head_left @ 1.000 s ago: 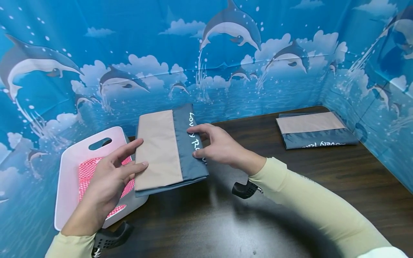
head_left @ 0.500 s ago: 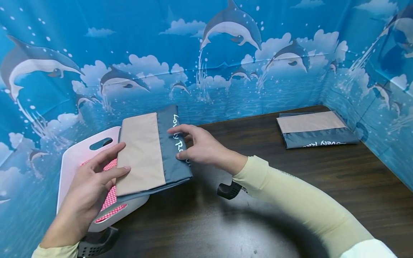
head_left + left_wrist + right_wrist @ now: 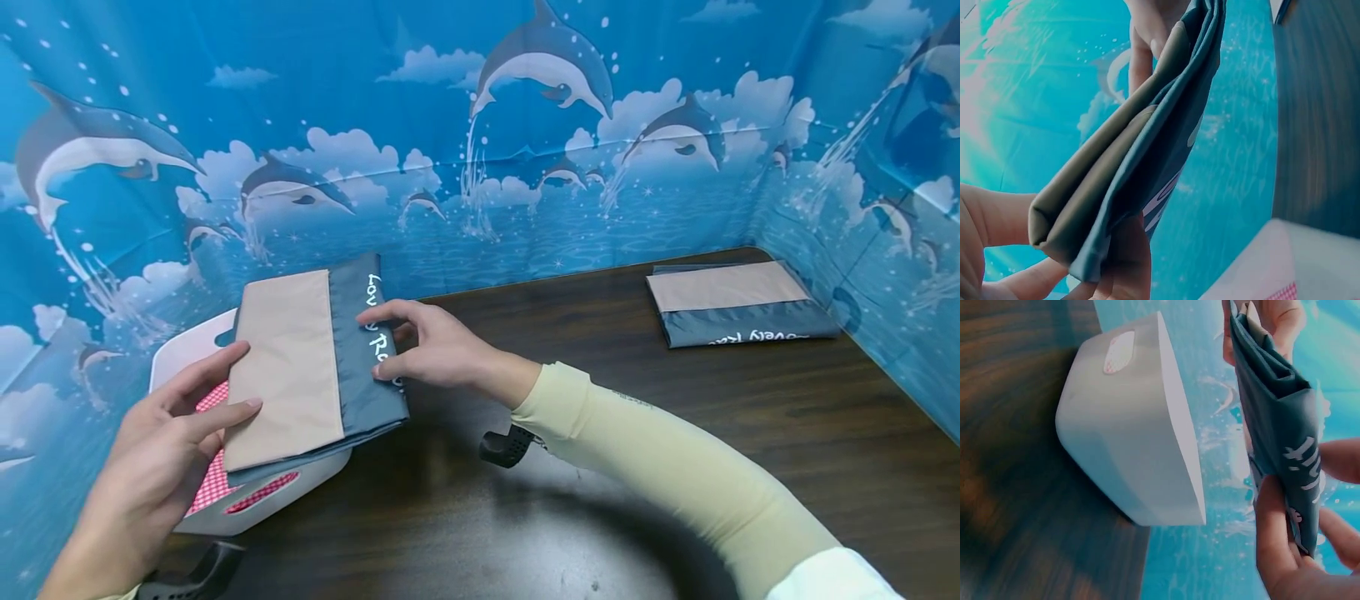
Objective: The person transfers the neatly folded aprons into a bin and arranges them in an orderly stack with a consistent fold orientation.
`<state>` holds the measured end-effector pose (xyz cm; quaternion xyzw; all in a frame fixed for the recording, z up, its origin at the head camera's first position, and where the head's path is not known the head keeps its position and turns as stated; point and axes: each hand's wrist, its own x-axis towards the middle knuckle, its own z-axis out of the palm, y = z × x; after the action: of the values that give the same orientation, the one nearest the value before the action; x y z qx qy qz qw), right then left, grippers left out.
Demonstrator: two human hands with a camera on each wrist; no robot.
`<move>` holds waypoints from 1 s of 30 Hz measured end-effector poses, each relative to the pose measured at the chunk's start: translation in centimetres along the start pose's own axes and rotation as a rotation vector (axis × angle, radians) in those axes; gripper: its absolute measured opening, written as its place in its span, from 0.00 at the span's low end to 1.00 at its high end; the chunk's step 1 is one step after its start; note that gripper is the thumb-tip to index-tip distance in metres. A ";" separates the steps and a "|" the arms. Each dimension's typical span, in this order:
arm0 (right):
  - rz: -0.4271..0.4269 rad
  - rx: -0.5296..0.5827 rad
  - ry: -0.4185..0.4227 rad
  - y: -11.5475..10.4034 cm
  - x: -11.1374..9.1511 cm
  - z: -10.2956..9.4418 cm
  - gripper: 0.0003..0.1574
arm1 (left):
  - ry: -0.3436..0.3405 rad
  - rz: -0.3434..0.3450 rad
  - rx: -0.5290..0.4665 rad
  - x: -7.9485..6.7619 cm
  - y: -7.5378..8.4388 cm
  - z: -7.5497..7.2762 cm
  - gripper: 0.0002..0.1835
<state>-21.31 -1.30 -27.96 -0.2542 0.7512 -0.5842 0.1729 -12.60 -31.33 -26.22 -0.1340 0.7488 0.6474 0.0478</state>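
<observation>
Both hands hold a folded beige and blue-grey cloth (image 3: 285,367) with white lettering, tilted in the air over the basket. My left hand (image 3: 161,446) pinches its left edge, thumb on the beige face and other fingers underneath. On the lettered right edge, my right hand (image 3: 435,346) grips with thumb and index finger on top. In the left wrist view the stacked layers of the folded cloth (image 3: 1129,134) show edge-on between the fingers. Below sits a white basket (image 3: 281,500) with handle slots, partly hidden by the cloth, with red-and-white checked fabric (image 3: 210,492) inside.
A second folded beige and blue-grey cloth (image 3: 738,304) with similar lettering lies at the back right of the dark wooden table (image 3: 570,492). A blue dolphin-print curtain (image 3: 480,150) stands around the back and sides.
Both hands have carried the folded cloth leftward and slightly down, from beside the basket to over it. More of the basket is now covered. The second cloth stays put.
</observation>
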 end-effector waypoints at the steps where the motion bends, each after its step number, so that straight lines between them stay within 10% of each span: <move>1: -0.013 0.018 -0.014 0.0 0.1 0.2 0.38 | 0.006 -0.003 -0.006 -0.1 -0.1 -0.3 0.40; 30: 0.007 0.308 -0.117 -1.2 2.8 6.3 0.37 | 0.243 0.011 -0.016 -1.4 -1.0 -5.3 0.42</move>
<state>-19.88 -8.13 -28.35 -0.2554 0.6423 -0.6760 0.2553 -10.44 -36.49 -26.04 -0.2075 0.7446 0.6326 -0.0479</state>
